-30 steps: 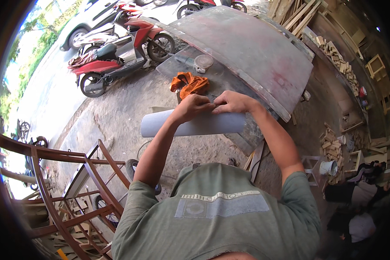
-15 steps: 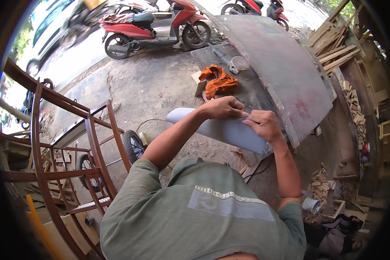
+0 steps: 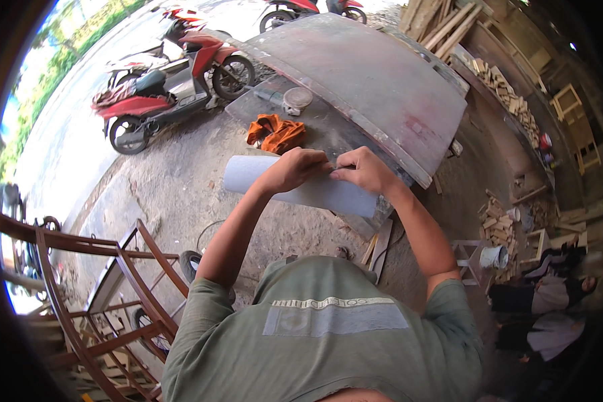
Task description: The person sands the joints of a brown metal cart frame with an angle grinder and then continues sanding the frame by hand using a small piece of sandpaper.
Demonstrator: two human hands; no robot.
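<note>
A wide pale grey sheet [image 3: 301,193], curved like paper, hangs in front of my chest. Its kind is not plain. My left hand [image 3: 295,169] is closed, pinching the sheet's upper edge near the middle. Close beside it, my right hand [image 3: 365,173] pinches the same edge between thumb and fingers. The fingertips of both hands almost meet. Just beyond the sheet, a crumpled orange cloth [image 3: 276,133] lies on a dark low board [image 3: 328,124]. A round pale-lidded container [image 3: 297,100] stands behind the cloth.
A large grey panel [image 3: 375,74] slants at the far right of the board. Brown wooden frames [image 3: 107,268] stand at left. A red scooter [image 3: 174,94] is parked at far left. Wood offcuts [image 3: 497,224], a white bucket [image 3: 494,257] and people [image 3: 549,295] are at right.
The view has swung right, so the scooter, cloth and panel sit farther left in it. More of the people at right shows. Both hands still pinch the sheet.
</note>
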